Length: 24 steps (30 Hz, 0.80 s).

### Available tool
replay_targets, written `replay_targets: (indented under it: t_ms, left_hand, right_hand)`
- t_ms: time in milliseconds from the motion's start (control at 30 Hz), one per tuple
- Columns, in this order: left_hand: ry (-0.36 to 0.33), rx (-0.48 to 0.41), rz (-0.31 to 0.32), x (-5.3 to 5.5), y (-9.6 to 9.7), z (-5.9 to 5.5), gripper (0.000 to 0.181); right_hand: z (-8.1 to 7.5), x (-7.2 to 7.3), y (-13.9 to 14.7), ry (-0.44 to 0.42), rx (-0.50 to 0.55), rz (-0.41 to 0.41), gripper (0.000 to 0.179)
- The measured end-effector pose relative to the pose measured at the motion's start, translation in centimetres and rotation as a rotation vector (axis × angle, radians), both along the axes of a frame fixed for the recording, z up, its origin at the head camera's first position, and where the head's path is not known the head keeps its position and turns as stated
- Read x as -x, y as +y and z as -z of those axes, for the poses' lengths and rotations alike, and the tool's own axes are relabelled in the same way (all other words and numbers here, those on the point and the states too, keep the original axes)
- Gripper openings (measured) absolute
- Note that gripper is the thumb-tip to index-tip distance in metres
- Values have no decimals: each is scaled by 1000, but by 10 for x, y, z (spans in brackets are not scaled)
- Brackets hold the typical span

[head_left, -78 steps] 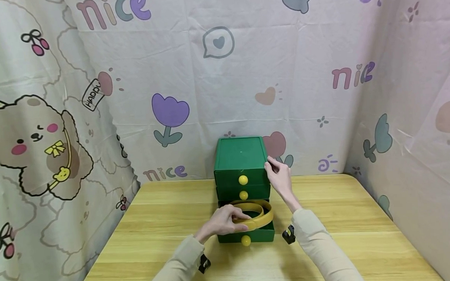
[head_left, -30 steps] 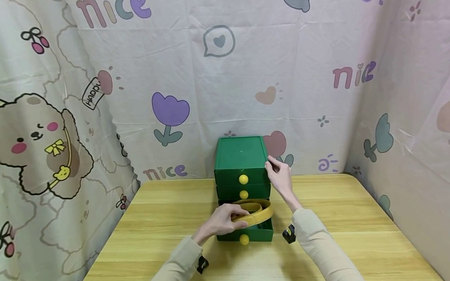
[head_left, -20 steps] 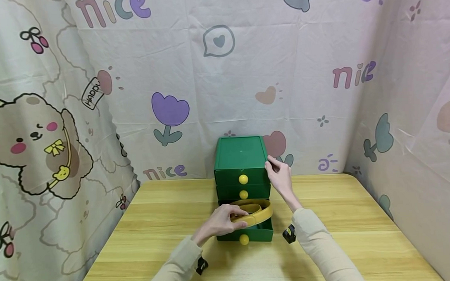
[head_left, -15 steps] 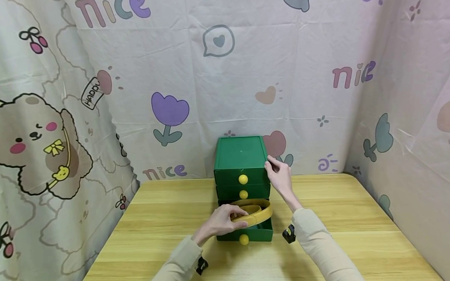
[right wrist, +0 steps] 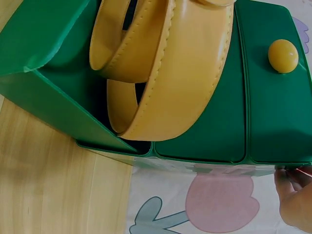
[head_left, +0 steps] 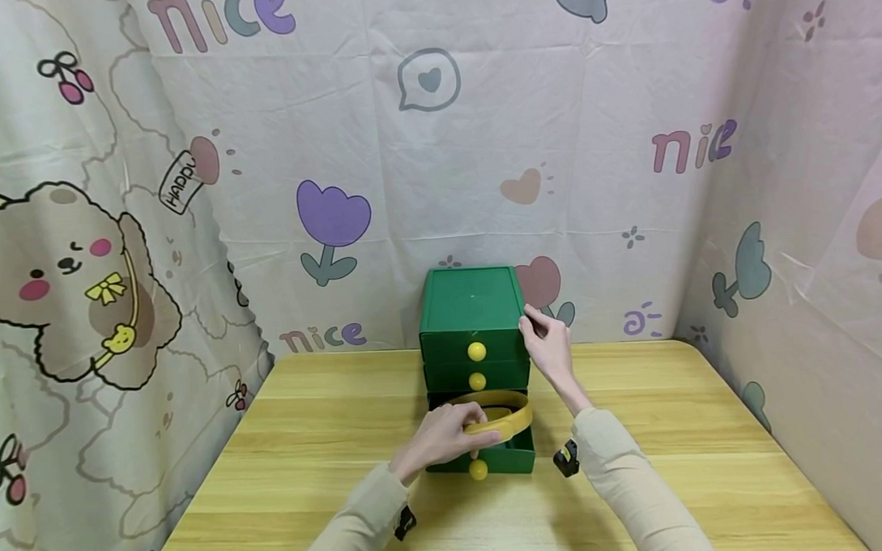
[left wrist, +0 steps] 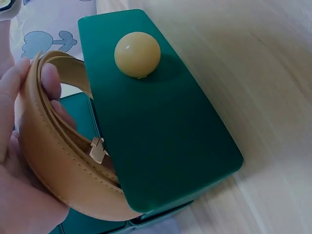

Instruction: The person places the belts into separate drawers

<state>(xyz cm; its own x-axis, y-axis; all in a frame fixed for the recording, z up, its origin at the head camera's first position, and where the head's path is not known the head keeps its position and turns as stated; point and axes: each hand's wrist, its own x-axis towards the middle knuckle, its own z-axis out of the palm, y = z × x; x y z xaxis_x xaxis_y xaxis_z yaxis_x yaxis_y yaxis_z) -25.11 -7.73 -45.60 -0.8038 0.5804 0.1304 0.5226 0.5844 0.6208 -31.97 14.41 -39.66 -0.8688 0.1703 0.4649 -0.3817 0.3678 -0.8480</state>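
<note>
A tan leather belt (head_left: 517,419), coiled into loops, stands partly inside the pulled-out bottom drawer (head_left: 516,461) of a green drawer cabinet (head_left: 473,300). Its loops rise above the drawer's walls. My left hand (head_left: 446,434) pinches the near-left side of the coil, thumb outside and fingers inside. In the left wrist view, a metal piece (left wrist: 97,150) shows within the belt's loops, beside the drawer front (left wrist: 161,117). At the cabinet's upper right front edge, my right hand (head_left: 549,345) grips with curled fingers; its fingertips meet the edge in the right wrist view.
Two upper drawers with yellow knobs (head_left: 476,352) are closed above the pulled-out one. The cabinet stands on a light wooden table (head_left: 329,425), near its back edge. Printed curtains (head_left: 438,186) hang behind and at both sides.
My left hand has shifted slightly right, its thumb now farther along the belt's front. The belt's loops sit a little differently, and the bottom drawer moved slightly. My right hand stays at the cabinet edge.
</note>
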Motion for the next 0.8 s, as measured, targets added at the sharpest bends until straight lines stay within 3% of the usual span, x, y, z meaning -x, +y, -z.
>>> replay_targets:
  t_ms: [200, 433, 533, 700, 800]
  left_hand:
    - [57, -16, 55, 0, 0, -1, 33]
    - [269, 101, 63, -2, 0, -8, 44]
    - [335, 158, 60, -4, 2, -10, 39]
    - [375, 249, 42, -5, 5, -8, 29]
    - [381, 252, 33, -4, 7, -6, 30]
  right_hand:
    - [-1, -1, 0, 1, 1, 1, 38]
    - [0, 0, -1, 7, -1, 12, 37]
    - [-1, 0, -1, 10, 2, 13, 37]
    - [-1, 0, -2, 9, 1, 8, 37]
    - [-1, -1, -2, 9, 4, 4, 37]
